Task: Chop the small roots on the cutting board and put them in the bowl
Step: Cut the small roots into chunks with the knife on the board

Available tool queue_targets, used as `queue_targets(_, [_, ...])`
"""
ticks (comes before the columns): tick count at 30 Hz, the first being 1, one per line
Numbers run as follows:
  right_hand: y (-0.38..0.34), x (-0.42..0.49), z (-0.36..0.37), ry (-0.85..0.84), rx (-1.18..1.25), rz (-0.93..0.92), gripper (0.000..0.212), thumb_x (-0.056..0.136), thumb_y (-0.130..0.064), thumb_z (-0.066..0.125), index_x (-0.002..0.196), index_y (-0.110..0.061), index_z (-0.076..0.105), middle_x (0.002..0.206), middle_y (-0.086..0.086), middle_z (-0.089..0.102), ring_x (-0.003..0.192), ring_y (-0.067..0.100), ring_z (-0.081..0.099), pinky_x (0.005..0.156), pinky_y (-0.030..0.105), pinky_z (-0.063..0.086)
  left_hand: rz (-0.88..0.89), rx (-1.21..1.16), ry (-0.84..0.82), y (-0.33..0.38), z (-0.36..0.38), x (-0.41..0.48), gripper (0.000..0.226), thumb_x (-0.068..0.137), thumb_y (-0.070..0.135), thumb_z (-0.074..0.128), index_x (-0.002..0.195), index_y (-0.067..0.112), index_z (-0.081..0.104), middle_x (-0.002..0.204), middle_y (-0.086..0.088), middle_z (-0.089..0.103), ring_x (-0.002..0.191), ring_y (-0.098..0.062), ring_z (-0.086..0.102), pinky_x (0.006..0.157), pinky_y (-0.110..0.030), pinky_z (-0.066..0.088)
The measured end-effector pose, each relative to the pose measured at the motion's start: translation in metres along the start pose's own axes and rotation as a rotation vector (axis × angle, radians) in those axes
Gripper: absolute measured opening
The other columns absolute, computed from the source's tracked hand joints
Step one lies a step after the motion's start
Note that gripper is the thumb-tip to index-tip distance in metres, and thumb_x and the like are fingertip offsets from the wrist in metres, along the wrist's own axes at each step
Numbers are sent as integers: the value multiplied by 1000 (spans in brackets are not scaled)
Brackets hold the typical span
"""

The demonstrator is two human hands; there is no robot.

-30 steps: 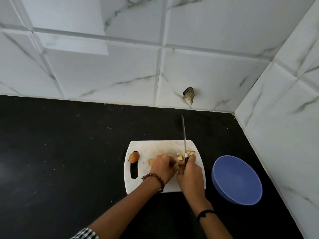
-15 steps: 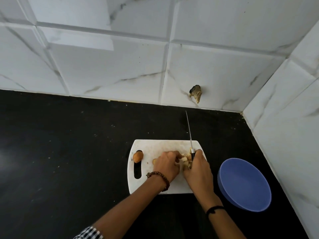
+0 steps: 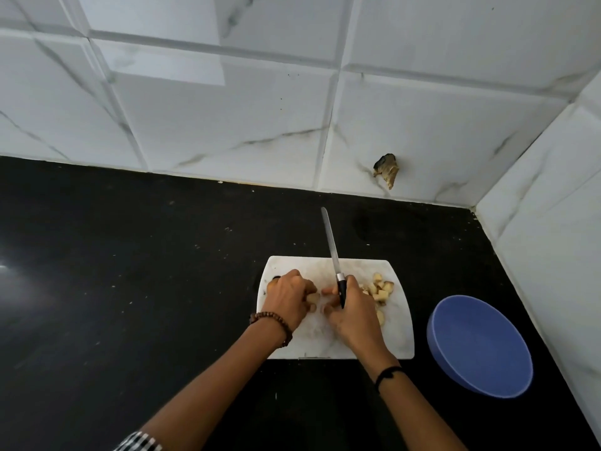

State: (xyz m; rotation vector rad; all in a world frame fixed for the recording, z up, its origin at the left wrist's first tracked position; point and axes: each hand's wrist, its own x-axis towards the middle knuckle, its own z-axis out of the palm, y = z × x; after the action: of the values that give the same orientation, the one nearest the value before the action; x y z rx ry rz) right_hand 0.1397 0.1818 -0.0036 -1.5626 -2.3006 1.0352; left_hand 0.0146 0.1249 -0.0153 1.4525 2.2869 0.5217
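A white cutting board (image 3: 400,340) lies on the black counter. My left hand (image 3: 287,296) holds a pale root piece (image 3: 313,298) down on the board with curled fingers. My right hand (image 3: 353,312) grips the black handle of a knife (image 3: 331,245); its blade points away toward the wall. A pile of chopped root pieces (image 3: 379,289) sits on the board to the right of my right hand. An orange whole root at the board's left edge is mostly hidden behind my left hand. The blue bowl (image 3: 481,346) stands to the right of the board, with nothing in it.
White marble-tile walls meet in a corner at the back right, close behind the bowl. A broken patch (image 3: 387,170) shows in the back wall. The black counter (image 3: 130,288) stretches far to the left, with small crumbs scattered on it.
My left hand has shifted left along the board, covering the orange root. The knife and my right hand moved left too, leaving the chopped pile exposed on the right.
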Motion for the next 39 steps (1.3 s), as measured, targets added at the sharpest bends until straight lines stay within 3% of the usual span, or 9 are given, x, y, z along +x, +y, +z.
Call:
queue_targets(4, [0,-6,-2,20,32,-13,31,93,-18,67,118,-20,48,102,-8,60,96,9,60,79,18,47,27,-54,61,2,3,-4,22,84,24,71,105,28,71,96,7,62,91,-11,58,91,-33,45])
queue_targets(8, [5,-15,-7,57,126,43,32,91,-14,70,116,-18,51,91,-18,55,94,5,57,89,23,49,84,-180,126,5,9,-9,25,81,17,74,105,23,71,100,7,65,89,-5,62,75,-4,37])
queue_targets(11, [13,-21,-10,61,183,81,30,91,-14,70,115,-20,53,93,-17,59,88,2,58,87,22,49,175,-274,94,6,11,-12,29,79,5,74,106,15,71,103,1,64,88,-5,63,79,-8,50])
queue_targets(16, [22,-29,-13,72,197,98,25,90,-8,69,110,-19,59,97,-12,67,89,3,61,94,26,51,247,-365,41,0,14,-21,30,77,6,76,105,15,70,106,3,60,90,-3,61,83,-10,50])
queue_targets(21, [30,-33,-8,73,186,116,34,90,-12,71,121,-16,59,98,-12,68,93,1,62,74,8,42,232,-400,-40,-4,10,-29,39,73,13,80,110,16,68,106,5,59,92,-2,59,86,-12,50])
queue_targets(25, [33,-38,-6,83,188,143,29,93,-16,68,119,-18,57,95,-13,63,83,-4,57,64,6,40,225,-356,-92,-6,7,-28,40,74,20,80,113,17,68,108,6,60,93,-2,59,86,-11,48])
queue_targets(30, [30,-47,-7,71,187,141,29,93,-23,68,118,-17,56,105,-2,64,93,9,62,74,14,47,273,-241,-25,1,13,-23,24,81,14,74,105,17,73,104,2,64,87,-7,62,81,-17,52])
queue_targets(34, [24,-54,-10,56,239,98,16,96,-33,63,101,-18,56,91,-2,64,78,5,61,59,12,42,246,-245,33,7,16,-16,22,82,15,72,104,14,73,102,-1,65,88,-10,64,82,-18,52])
queue_targets(39, [23,-60,-3,-6,334,163,40,97,-60,43,94,-23,59,74,-1,63,62,11,59,57,25,46,175,-288,101,9,18,-9,17,78,12,76,96,11,75,94,-2,68,83,-9,64,80,-18,52])
